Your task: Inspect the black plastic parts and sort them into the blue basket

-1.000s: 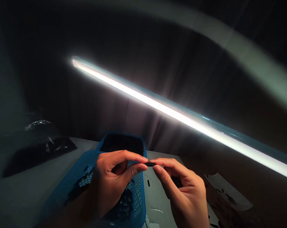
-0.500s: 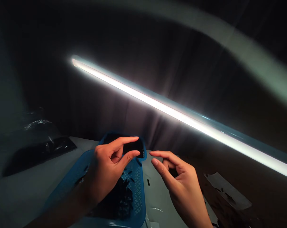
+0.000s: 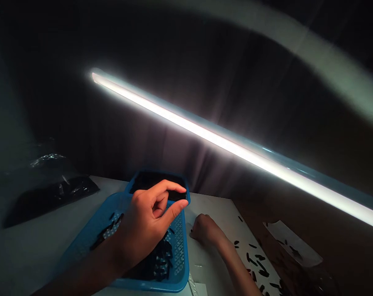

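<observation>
My left hand [image 3: 154, 213] is held over the larger blue plastic basket [image 3: 181, 271], with thumb and index finger apart and nothing visible between them. Small dark elongated pieces [image 3: 164, 255] lie in this basket, partly hidden by my left hand and forearm. My right hand [image 3: 206, 230] is down on the white tabletop [image 3: 215, 201], just right of the basket. Its fingers are curled closed, the fingertips touching the surface; what they hold, if anything, is hidden.
Behind stands a second blue basket [image 3: 188, 193] with dark contents. A clear plastic bag [image 3: 66, 187] of dark material lies at left. Several dark pieces [image 3: 260, 267] are scattered at right, near a white paper [image 3: 293, 244]. A lit tube lamp [image 3: 205, 133] crosses above.
My right hand has gone from a raised, open pinch to closed fingers down on the table, where a small dark piece lay. My left hand has shifted slightly right and down, its finger gap narrower.
</observation>
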### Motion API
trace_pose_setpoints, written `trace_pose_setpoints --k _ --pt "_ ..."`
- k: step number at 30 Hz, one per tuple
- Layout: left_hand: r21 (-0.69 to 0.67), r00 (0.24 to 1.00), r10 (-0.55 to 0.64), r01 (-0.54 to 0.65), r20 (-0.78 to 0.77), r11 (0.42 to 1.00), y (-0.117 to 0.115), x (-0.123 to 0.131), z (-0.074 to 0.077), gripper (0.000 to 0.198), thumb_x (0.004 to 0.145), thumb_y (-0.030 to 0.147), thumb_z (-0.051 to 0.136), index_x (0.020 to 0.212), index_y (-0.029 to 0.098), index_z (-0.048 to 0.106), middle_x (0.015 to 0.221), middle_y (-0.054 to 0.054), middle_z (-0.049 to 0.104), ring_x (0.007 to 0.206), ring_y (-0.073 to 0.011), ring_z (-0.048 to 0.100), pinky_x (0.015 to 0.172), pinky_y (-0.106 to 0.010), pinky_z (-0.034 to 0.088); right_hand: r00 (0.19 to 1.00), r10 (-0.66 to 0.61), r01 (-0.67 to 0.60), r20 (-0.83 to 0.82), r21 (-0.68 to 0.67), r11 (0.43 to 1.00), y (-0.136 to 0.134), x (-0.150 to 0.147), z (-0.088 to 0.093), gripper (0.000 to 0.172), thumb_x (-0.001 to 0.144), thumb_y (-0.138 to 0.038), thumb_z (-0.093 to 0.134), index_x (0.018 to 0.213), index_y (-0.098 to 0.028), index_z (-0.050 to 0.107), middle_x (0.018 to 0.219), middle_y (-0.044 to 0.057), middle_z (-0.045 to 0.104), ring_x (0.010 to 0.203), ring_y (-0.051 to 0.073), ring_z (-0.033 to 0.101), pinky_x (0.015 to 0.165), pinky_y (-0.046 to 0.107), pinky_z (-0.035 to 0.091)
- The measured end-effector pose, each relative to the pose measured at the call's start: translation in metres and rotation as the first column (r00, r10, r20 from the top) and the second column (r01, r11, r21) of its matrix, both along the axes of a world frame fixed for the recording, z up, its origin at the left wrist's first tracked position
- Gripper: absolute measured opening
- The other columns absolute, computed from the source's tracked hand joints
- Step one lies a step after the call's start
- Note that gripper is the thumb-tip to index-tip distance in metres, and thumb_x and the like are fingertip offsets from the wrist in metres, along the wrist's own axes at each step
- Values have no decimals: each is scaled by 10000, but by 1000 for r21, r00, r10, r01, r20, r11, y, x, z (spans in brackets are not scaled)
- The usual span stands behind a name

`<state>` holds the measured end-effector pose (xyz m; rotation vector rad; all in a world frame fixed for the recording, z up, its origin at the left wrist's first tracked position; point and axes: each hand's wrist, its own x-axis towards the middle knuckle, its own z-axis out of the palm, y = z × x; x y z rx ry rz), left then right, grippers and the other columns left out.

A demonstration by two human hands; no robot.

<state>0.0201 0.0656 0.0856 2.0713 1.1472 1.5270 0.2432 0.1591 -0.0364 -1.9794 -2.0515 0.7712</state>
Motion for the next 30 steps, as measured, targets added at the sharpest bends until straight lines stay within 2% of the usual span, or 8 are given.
trace_pose_setpoints --k 4,7,9,11,15,20,23,30 --pt "-3 1000 8 -8 -19 1000 1 -1 -1 142 895 307 639 954 190 696 530 106 198 456 -79 246 498 -191 304 992 23 -18 -123 42 999 -4 -2 10 223 755 -172 745 589 -143 599 566 -16 542 571 143 545 544 259 376" --pt "1 997 3 -3 -82 1000 5 -1 -6 134 881 301 661 951 205 724 536 100 207 464 -81 251 491 -196 287 960 85 -57 -266 113 992 -17 0 43 131 849 -245 640 766 -144 652 598 -39 486 586 130 492 567 247 359" --pt "8 991 -29 30 -134 1000 10 -1 -11 177 856 285 699 1019 230 742 525 99 263 468 -81 281 484 -198 287 924 143 -99 -354 139 985 -34 -1 70 213 892 -380 602 853 -175 644 559 -85 336 510 108 348 518 237 297" --pt "15 981 -95 99 -167 995 14 -1 -15 240 842 261 723 1081 255 747 530 85 402 490 -85 359 490 -196 321 811 213 -154 -545 151 976 -54 -7 95 260 866 -437 654 834 -181 632 553 -103 268 506 99 222 500 234 228" --pt "95 953 -251 269 -167 958 13 -1 -15 127 884 223 686 958 227 788 612 23 603 526 -92 447 527 -203 388 701 271 -154 -659 231 961 -90 -24 125 256 826 -412 733 774 -176 648 537 -104 278 537 98 240 527 237 226" --pt "215 950 -287 308 -121 927 4 -7 -4 167 867 156 701 1009 208 770 594 39 577 495 -71 421 482 -187 348 592 202 -92 -780 183 979 -109 -33 135 231 798 -379 772 782 -175 665 522 -106 270 503 81 204 467 226 179" --pt "231 959 -275 285 -74 930 1 -9 1 139 858 126 704 943 211 771 581 47 559 483 -63 413 460 -181 329 528 187 -93 -828 162 982 -113 -34 138 245 804 -405 761 800 -174 680 517 -102 268 483 74 185 433 220 148" --pt "266 976 -212 191 51 945 -1 -5 2 91 829 142 739 877 214 770 522 57 522 439 -64 359 405 -192 282 477 160 -63 -864 147 987 -115 -35 139 261 768 -405 794 830 -165 712 508 -99 273 470 64 185 414 211 138"
